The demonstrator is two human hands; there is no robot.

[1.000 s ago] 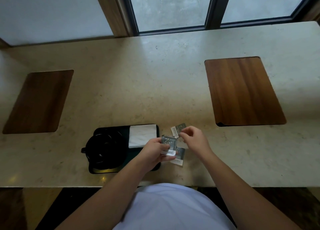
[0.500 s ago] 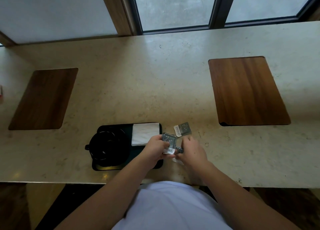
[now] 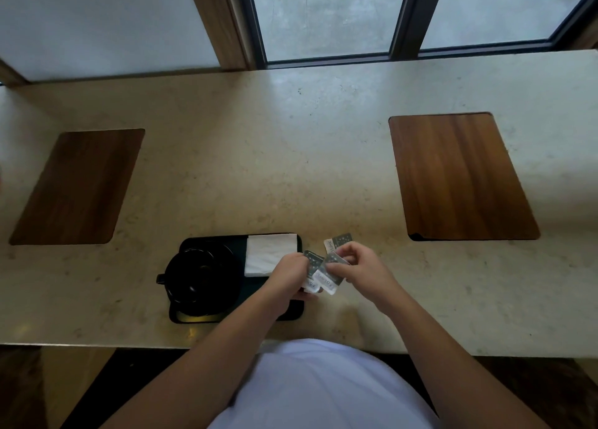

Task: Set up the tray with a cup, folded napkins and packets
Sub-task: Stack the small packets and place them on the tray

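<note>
A black tray (image 3: 207, 318) lies near the counter's front edge. On its left stands a black cup (image 3: 200, 276) on a saucer, handle to the left. A folded white napkin (image 3: 268, 253) lies at the tray's back right. My left hand (image 3: 286, 276) holds a grey and white packet (image 3: 313, 265) over the tray's right end. My right hand (image 3: 359, 266) pinches a second packet (image 3: 330, 279) right beside the first. A third packet (image 3: 338, 241) lies on the counter just behind my right hand.
The beige stone counter (image 3: 291, 156) has two inset wooden panels, one at the left (image 3: 77, 186) and one at the right (image 3: 459, 176). A window frame and wooden post stand behind the counter. The counter's front edge runs just in front of my body.
My right hand picked up a packet from the counter by the tray's front right corner and brought it up against the packet in my left hand. The third packet stayed put.
</note>
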